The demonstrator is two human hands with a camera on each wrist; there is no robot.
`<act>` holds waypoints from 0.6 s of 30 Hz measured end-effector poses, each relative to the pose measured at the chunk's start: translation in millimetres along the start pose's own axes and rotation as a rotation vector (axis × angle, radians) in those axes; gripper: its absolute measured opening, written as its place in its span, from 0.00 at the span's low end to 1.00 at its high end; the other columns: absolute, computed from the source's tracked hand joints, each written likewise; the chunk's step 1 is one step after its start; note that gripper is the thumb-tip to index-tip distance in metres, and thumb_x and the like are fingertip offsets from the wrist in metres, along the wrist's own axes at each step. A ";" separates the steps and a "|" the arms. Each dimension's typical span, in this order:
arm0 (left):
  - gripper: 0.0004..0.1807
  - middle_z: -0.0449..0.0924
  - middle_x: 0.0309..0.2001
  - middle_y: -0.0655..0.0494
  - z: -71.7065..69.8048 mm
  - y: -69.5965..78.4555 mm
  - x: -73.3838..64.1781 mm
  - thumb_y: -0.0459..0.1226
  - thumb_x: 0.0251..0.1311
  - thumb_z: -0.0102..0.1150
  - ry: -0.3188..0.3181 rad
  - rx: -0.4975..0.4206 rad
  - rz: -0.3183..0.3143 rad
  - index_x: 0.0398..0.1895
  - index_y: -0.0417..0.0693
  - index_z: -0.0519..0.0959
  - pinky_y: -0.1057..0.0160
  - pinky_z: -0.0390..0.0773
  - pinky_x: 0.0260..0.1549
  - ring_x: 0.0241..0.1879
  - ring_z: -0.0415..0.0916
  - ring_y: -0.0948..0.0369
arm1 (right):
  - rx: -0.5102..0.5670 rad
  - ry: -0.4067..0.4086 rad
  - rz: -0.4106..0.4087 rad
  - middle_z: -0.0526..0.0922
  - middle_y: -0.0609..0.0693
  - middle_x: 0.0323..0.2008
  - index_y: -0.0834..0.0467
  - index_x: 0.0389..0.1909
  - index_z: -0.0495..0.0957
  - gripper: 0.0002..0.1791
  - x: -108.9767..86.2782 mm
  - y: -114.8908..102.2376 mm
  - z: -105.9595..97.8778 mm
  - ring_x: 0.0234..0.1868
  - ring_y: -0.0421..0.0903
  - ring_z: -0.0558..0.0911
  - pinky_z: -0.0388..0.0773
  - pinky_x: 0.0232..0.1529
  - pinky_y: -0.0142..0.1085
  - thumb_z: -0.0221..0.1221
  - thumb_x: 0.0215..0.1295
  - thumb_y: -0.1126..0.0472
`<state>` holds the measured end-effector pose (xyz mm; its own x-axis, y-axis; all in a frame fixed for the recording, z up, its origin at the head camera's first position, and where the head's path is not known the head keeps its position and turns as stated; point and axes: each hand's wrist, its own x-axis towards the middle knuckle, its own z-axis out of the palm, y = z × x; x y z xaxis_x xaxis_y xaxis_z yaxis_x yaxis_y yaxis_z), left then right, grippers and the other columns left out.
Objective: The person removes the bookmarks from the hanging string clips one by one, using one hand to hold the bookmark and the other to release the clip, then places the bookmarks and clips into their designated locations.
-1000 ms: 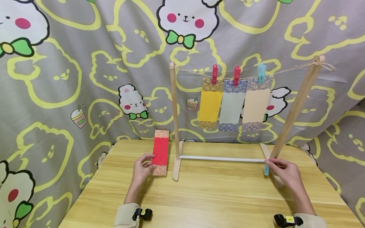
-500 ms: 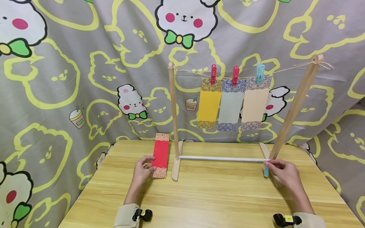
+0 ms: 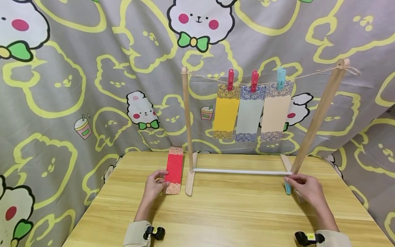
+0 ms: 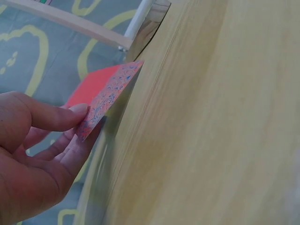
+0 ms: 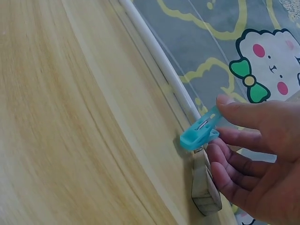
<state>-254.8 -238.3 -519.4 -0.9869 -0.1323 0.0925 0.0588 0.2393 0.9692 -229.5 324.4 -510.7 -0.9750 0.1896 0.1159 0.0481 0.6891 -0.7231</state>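
My left hand (image 3: 155, 183) pinches a red card (image 3: 174, 168) with patterned ends by its left edge, beside the rack's left foot. In the left wrist view the thumb lies on the card's printed face and fingers sit behind it; the card is tilted over the table. My right hand (image 3: 307, 188) pinches a blue clothespin (image 5: 199, 131) by its handle end, close to the rack's right foot (image 5: 205, 187). On the string hang a yellow card (image 3: 226, 111), a pale blue-grey card (image 3: 250, 113) and a beige card (image 3: 276, 111), each held by a clothespin.
The wooden rack has a left post (image 3: 188, 120), a right post (image 3: 321, 116) and a low white rod (image 3: 240, 171) between its feet. It stands on the wood-grain table (image 3: 216, 212). Behind hangs a grey curtain (image 3: 172, 85) printed with cartoon bears.
The red card has tipped, its top edge coming down a little in the left hand. The right hand has shifted slightly left with the blue clothespin. The hanging cards stay in place.
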 end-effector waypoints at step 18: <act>0.21 0.76 0.39 0.40 1.0 1.2 -3.4 0.13 0.50 0.65 0.004 0.115 0.015 0.48 0.30 0.81 0.69 0.76 0.21 0.29 0.76 0.59 | -0.095 -0.055 -0.019 0.88 0.55 0.37 0.65 0.46 0.87 0.28 -0.1 -4.8 5.6 0.35 0.46 0.81 0.77 0.35 0.41 0.65 0.68 0.41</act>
<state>-251.6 -236.5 -518.9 -0.9854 -0.1313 0.1080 0.0558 0.3505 0.9349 -230.8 317.1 -511.0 -0.9862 0.1390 0.0898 0.0471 0.7560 -0.6528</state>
